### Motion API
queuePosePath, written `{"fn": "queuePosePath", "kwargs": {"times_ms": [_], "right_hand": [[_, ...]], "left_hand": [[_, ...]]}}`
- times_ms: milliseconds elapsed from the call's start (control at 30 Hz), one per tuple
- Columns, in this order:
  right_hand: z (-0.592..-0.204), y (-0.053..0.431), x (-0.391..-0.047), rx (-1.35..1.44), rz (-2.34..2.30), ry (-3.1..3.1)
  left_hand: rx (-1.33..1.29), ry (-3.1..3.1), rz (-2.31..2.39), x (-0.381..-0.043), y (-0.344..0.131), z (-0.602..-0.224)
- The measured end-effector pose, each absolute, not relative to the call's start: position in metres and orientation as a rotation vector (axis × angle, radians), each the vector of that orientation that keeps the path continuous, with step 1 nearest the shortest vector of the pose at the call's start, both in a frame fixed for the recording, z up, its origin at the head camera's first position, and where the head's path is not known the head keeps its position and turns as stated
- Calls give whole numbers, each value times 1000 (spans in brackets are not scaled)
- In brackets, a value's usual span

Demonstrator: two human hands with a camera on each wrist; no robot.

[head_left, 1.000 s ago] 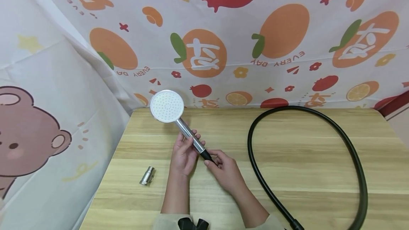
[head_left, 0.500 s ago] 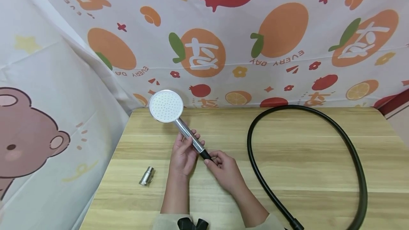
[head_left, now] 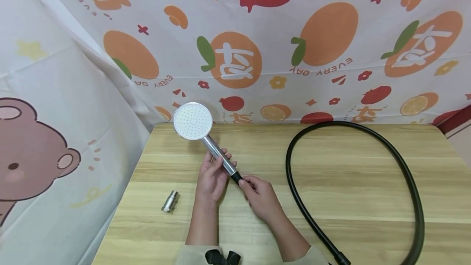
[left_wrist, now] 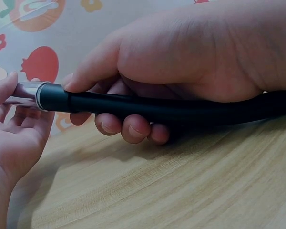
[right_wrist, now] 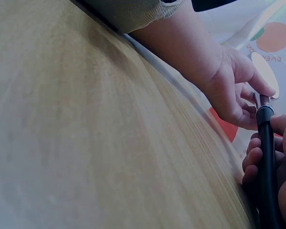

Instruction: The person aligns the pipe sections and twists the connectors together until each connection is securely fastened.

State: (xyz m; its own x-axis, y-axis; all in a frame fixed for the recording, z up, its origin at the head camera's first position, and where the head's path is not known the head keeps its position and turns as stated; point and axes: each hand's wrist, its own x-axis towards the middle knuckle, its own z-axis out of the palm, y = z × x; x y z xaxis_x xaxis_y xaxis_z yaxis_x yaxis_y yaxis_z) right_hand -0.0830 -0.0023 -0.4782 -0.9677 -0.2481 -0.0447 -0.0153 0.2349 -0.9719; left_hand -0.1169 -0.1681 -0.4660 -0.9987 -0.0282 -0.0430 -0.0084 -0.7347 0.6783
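Observation:
A hand shower with a round white spray face (head_left: 193,121) and a silver handle (head_left: 218,150) is held up over the table, head toward the far left. My left hand (head_left: 211,179) grips the lower handle, thumb in front and fingers behind. The black end of a hose (left_wrist: 55,98) meets the handle's bottom at a silver ring. My right hand (head_left: 260,197) grips the hose just below that joint, its thumb close to the black collar and its fingers wrapped underneath, as the left wrist view shows. In the right wrist view, both hands meet around the joint (right_wrist: 264,114).
The rest of the black hose (head_left: 333,124) lies in a wide loop on the right, its other end (head_left: 341,258) at the front edge of view. A small silver metal fitting (head_left: 170,202) lies left on the wooden table (head_left: 147,232). Printed cloth (head_left: 279,64) hangs behind.
My right thumb has shifted up along the hose's black end, covering more of it. The left hand and hand shower stay nearly still.

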Motion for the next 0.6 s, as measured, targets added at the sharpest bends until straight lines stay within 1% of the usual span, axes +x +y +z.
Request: {"fn": "queuePosePath", "kwargs": {"times_ms": [200,433,600], "right_hand": [[-479,-3,-83,-239,-1816,2314],[-480,-2,-83,-226,-1791,2323],[-477,-3,-82,-222,-1799,2325]], "left_hand": [[37,-1128,-2918,-118,-168,-468],[-102,-1124,-2916,-118,-170,-473],[-17,-1102,-2935,-118,-169,-470]]}}
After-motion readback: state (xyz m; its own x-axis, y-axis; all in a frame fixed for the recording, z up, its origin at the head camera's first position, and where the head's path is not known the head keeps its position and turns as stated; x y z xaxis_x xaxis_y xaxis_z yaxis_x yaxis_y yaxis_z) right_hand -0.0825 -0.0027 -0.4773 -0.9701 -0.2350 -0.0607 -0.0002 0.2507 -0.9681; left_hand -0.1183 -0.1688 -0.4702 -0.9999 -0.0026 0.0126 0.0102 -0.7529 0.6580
